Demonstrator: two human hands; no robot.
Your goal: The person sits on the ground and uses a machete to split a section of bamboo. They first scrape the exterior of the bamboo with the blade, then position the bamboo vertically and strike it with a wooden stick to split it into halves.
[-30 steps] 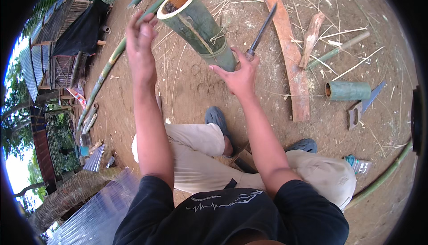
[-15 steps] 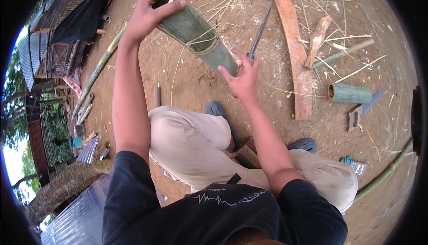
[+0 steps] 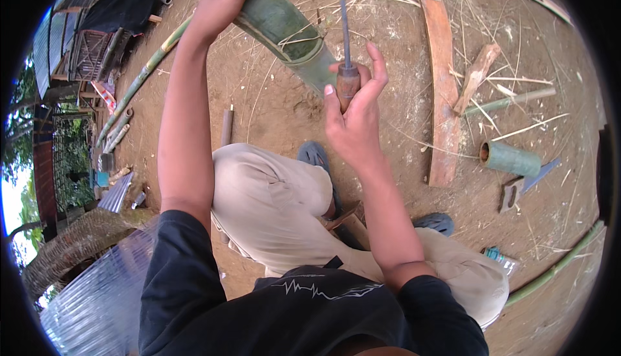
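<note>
My left hand grips the far end of a thick green bamboo section, its fingers over the rim. The bamboo slants down toward my right hand, a raised node ring around its lower part and thin loose fibers on it. In my right hand is a long thin metal rod with a wooden handle. The handle lies between thumb and palm, the index finger is raised off it, and the rod points away from me. The bamboo's near end is partly hidden behind this hand.
A reddish wooden plank lies on the dirt at right, beside a shorter wood piece. Farther right are a short bamboo tube and a handsaw. Bamboo poles lie at left; thin strips are scattered ahead.
My right hand has turned, bringing the rod's wooden handle into sight and swinging the rod more upright in view. The bamboo has shifted slightly up and to the right, still in my left hand.
</note>
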